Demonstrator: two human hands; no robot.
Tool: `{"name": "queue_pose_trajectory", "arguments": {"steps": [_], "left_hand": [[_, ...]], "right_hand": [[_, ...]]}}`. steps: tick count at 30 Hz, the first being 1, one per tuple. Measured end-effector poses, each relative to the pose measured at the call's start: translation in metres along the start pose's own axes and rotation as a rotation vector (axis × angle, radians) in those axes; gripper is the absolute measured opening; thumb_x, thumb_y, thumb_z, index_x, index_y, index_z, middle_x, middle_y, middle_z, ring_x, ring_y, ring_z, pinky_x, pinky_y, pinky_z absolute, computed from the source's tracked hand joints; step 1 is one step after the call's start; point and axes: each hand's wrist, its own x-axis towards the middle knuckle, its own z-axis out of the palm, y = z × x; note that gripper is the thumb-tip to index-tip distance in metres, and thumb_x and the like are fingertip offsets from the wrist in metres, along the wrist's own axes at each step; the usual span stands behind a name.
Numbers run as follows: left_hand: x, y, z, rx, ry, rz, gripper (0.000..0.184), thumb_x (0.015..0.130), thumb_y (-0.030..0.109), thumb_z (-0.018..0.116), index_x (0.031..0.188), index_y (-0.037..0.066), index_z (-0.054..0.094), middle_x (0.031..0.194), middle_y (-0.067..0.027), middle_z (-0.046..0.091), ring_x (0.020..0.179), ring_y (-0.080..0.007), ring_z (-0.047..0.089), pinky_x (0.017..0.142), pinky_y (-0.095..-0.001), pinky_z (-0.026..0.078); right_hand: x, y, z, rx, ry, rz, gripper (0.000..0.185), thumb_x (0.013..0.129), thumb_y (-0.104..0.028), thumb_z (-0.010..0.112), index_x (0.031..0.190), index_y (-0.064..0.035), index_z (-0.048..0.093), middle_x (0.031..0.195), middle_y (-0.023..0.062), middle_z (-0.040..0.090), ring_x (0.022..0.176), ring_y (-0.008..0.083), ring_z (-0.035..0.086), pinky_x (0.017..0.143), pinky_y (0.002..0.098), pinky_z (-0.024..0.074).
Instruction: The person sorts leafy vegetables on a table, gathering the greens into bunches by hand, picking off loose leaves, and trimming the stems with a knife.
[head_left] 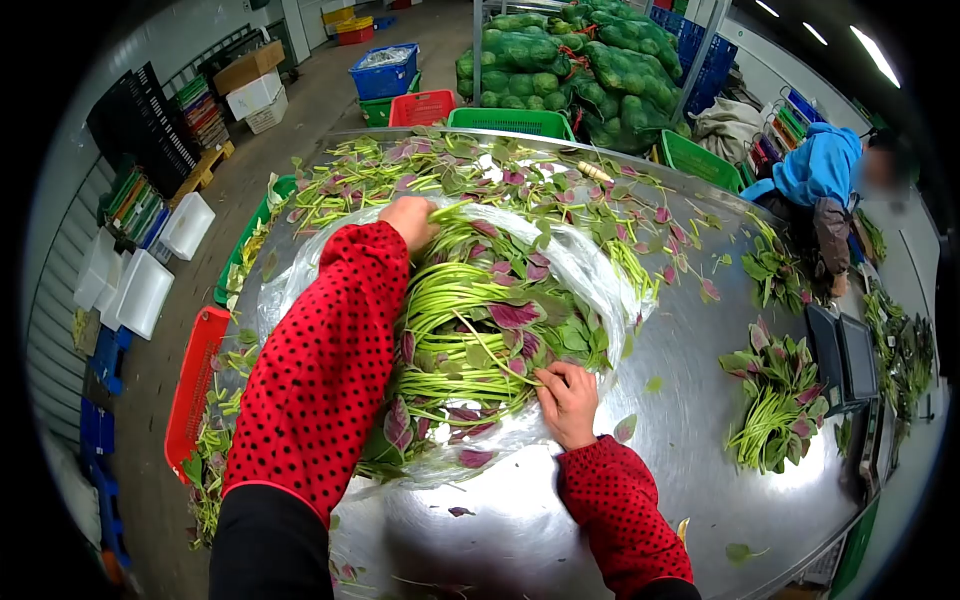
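A large heap of red amaranth, its green stems laid side by side among green and purple leaves, fills an opened clear plastic bag on the metal table. At the heap's far left edge, my left hand is closed round some stems; its fingers are partly hidden. My right hand is at the near right edge by the bag's rim, fingers curled, with a long loose stem running into them. Both forearms wear red sleeves with black dots.
Loose amaranth covers the table's far side. At right lie a bunch of amaranth and a dark device with a screen. A co-worker in blue leans in there. A red crate borders the left edge; netted green vegetables stand behind.
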Motion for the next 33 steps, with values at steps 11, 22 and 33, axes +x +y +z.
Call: {"name": "queue_pose_trajectory", "arguments": {"steps": [11, 22, 33], "left_hand": [[-0.12, 0.014, -0.137, -0.916, -0.21, -0.411, 0.032, 0.095, 0.025, 0.052, 0.109, -0.003, 0.06, 0.071, -0.0084, 0.067, 0.044, -0.0099, 0.052, 0.04, -0.0237, 0.04], [-0.267, 0.092, -0.093, -1.74, 0.024, -0.466, 0.036, 0.1, 0.03, 0.045, 0.108, -0.005, 0.052, 0.076, -0.0089, 0.062, 0.072, -0.0221, 0.065, 0.073, -0.0365, 0.055], [-0.314, 0.107, -0.035, -2.223, 0.398, -0.96, 0.024, 0.099, 0.028, 0.048, 0.093, 0.006, 0.053, 0.072, -0.0028, 0.048, 0.046, -0.0095, 0.037, 0.044, -0.027, 0.031]], "right_hand": [[0.003, -0.006, -0.01, 0.109, 0.029, 0.058, 0.022, 0.075, -0.009, 0.068, 0.097, -0.0106, 0.068, 0.095, 0.0056, 0.063, 0.091, 0.0245, 0.058, 0.081, 0.0366, 0.041], [0.08, -0.168, -0.038, 0.431, -0.534, -0.167, 0.019, 0.079, -0.015, 0.069, 0.093, -0.0027, 0.07, 0.076, 0.0123, 0.068, 0.064, 0.0237, 0.064, 0.06, 0.0349, 0.0506], [0.156, -0.123, 0.019, 0.056, -0.405, -0.06, 0.015, 0.083, -0.015, 0.06, 0.092, -0.0072, 0.069, 0.07, 0.018, 0.064, 0.063, 0.0354, 0.063, 0.059, 0.0434, 0.0491]]}}
